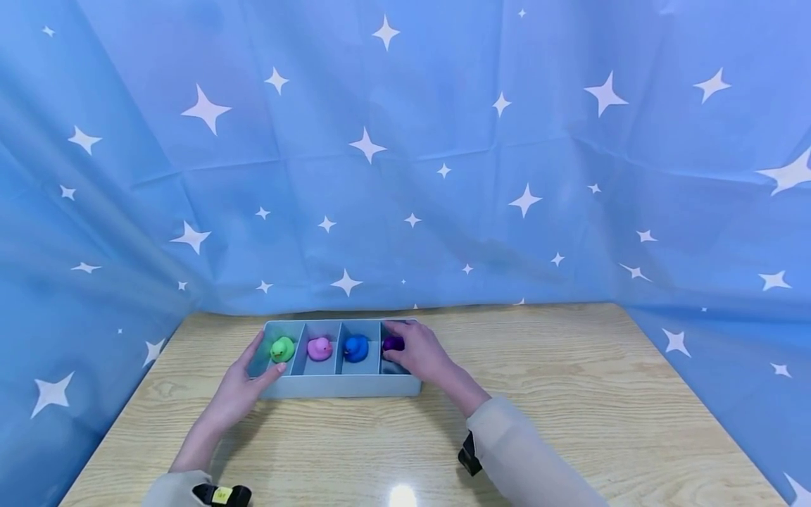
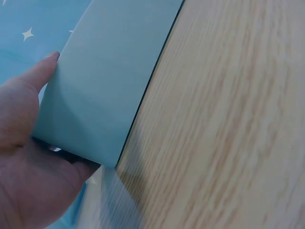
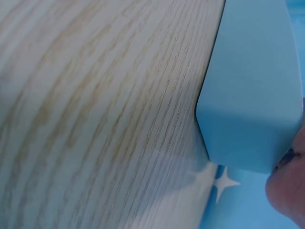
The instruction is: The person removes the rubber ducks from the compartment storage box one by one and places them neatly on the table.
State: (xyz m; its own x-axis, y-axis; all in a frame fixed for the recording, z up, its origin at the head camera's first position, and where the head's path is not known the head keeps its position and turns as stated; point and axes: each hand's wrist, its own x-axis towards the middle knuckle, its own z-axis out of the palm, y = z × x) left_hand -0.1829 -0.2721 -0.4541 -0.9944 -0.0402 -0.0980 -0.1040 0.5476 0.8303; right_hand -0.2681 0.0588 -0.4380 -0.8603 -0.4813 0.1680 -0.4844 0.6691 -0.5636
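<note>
L hand (image 1: 236,398) grips box (image 1: 342,386) at L end; R hand (image 1: 426,352), the nearer one, pinches purple toy (image 1: 393,343) in R-end slot (image 1: 390,368). Box long axis runs L-R btwn hands, L hand at opp. end.

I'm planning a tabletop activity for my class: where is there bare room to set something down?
Widest: the table right of the box and right sleeve, up to the table's edge. Smaller: in front of the box, between the left hand and right sleeve. Crowded: inside the box, with three ducks and a purple toy at the right hand.
</note>
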